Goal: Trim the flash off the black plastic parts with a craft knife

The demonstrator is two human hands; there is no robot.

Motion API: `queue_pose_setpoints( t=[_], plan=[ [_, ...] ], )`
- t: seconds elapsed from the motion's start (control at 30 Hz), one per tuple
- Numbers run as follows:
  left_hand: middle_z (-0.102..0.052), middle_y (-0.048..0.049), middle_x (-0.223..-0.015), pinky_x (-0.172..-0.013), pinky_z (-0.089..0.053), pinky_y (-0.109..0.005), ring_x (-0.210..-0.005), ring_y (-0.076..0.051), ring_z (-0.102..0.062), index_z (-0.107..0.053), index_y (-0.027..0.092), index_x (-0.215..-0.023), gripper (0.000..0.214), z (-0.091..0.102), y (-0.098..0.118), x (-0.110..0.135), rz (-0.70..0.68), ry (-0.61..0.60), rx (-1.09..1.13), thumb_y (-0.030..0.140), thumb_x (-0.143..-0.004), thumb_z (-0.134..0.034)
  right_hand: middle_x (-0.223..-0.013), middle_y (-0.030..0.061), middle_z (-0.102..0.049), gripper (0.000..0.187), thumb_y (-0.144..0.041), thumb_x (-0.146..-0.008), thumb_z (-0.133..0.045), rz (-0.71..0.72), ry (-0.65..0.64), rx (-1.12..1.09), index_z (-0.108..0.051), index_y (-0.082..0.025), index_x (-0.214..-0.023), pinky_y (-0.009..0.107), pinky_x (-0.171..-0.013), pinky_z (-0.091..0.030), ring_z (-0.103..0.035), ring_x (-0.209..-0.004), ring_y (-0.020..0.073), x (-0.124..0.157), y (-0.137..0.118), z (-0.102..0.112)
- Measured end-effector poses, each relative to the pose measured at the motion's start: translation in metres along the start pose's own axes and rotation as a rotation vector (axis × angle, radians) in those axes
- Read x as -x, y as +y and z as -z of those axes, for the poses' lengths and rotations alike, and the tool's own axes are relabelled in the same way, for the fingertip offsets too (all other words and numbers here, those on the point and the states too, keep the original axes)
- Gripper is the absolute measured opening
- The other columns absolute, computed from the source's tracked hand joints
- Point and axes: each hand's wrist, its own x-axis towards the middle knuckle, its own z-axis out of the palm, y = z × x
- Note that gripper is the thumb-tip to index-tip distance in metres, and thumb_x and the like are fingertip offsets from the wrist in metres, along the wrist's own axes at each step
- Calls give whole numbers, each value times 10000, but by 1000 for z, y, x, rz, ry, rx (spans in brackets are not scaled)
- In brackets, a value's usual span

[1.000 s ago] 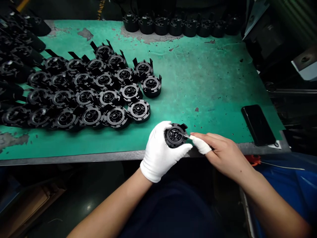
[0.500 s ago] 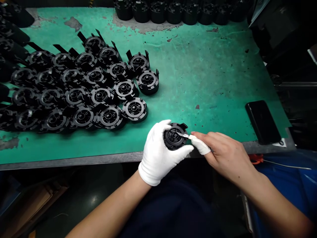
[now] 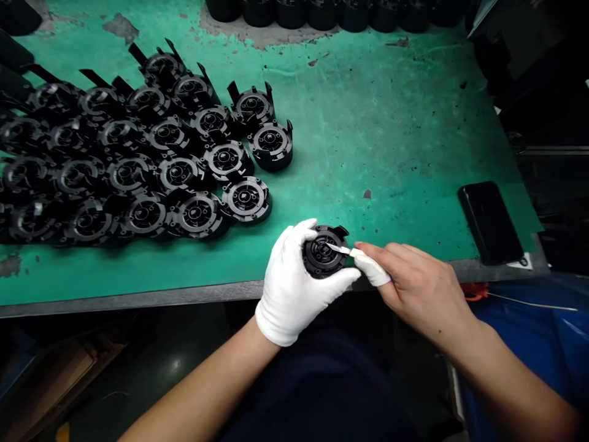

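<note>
My left hand (image 3: 294, 285), in a white glove, is wrapped round a round black plastic housing (image 3: 317, 261) near the table's front edge. The housing's ringed face, with a tab at its upper right, is turned up toward me. In my right hand (image 3: 414, 279), bare apart from a white cover on the thumb, is a small knife (image 3: 343, 250) with a thin metal blade, pinched between thumb and forefinger. Its tip lies over the middle of the housing's face; whether it touches I cannot tell. Most of the knife's handle is hidden by my fingers.
Several similar black housings (image 3: 196, 213) stand in rows on the left of the green table (image 3: 391, 135). Taller black cylinders (image 3: 322, 13) line the back edge. A black phone-like case (image 3: 491, 222) lies at the right. Something blue (image 3: 529, 344) with an orange-red piece is below the right corner.
The view has shifted slightly, so the rows of housings sit a little further left and higher. Both hands keep their hold, and the blade has changed its angle slightly over the housing.
</note>
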Motion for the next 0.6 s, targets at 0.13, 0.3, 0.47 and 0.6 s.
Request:
queue_pose_setpoints(
  t=[0.13, 0.3, 0.47, 0.6],
  plan=[
    [-610, -119, -1323, -1060, -520, -432, -1219, -265, -631, -495, 213, -1214, 669, -3, 1, 1, -15, 31, 4, 436, -705, -870, -803, 3, -626, 350, -261, -992, -545, -33, -6, 37, -671, -270, -1318, 332, -675, -393, -628, -775, 196, -5, -1, -1],
    [-621, -126, -1288, -1067, -512, -451, -1207, -277, -633, -508, 202, -1203, 682, -8, 2, 2, -14, 75, -9, 463, -693, -877, -853, 11, -677, 329, -290, -1007, -522, -143, 10, 88, -687, -299, -1292, 327, -656, -397, -670, -847, 210, -13, -2, -4],
    [-633, -123, -1222, -1059, -504, -451, -1179, -279, -632, -538, 193, -1142, 628, -9, 3, 0, -35, 69, -21, 508, -704, -858, -925, 26, -715, 342, -337, -1044, -464, -92, -3, -84, -690, -266, -1290, 304, -732, -445, -681, -862, 190, 7, 1, 5],
    [-632, -131, -1213, -1041, -505, -444, -1160, -279, -631, -546, 184, -1109, 631, -10, 4, 0, -28, 84, -24, 535, -690, -861, -864, 12, -699, 340, -355, -1036, -475, -64, -72, -40, -689, -275, -1287, 317, -688, -440, -675, -785, 189, 25, 0, 7]
  ],
)
